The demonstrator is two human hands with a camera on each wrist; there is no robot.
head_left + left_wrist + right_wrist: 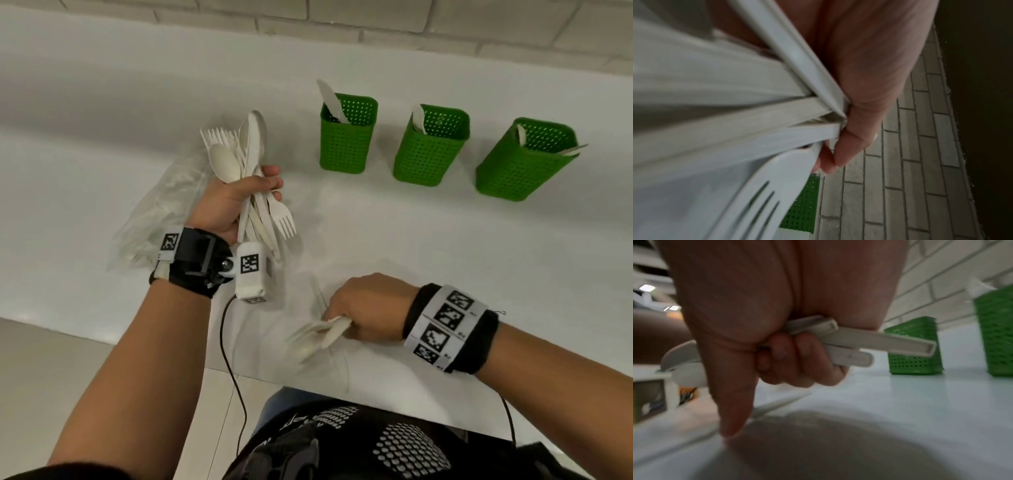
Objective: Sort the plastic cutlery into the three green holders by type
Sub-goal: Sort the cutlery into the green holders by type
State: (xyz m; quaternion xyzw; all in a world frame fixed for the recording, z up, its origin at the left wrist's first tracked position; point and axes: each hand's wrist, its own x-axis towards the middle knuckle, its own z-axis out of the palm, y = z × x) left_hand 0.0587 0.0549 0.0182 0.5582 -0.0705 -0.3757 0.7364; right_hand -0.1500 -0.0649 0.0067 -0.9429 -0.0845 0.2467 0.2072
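Observation:
My left hand [239, 202] grips a mixed bundle of white plastic cutlery [246, 161], with forks, spoons and knives sticking out above and below the fist; the same bundle [719, 113] fills the left wrist view. Low over the table's front, my right hand [359, 308] holds a few white spoons [318, 337], bowls pointing left; their handles [869, 344] stick out of the curled fingers. Three green perforated holders stand in a row: the left holder [346, 144] has a knife in it, the middle holder [428, 150] a fork, the right holder [524, 164] a spoon.
A crumpled clear plastic bag [161, 219] lies on the white table [445, 240] behind my left wrist. A brick wall [342, 20] runs behind the holders. One white cutlery piece [317, 291] lies on the table by my right hand. Cables hang off the table's near edge.

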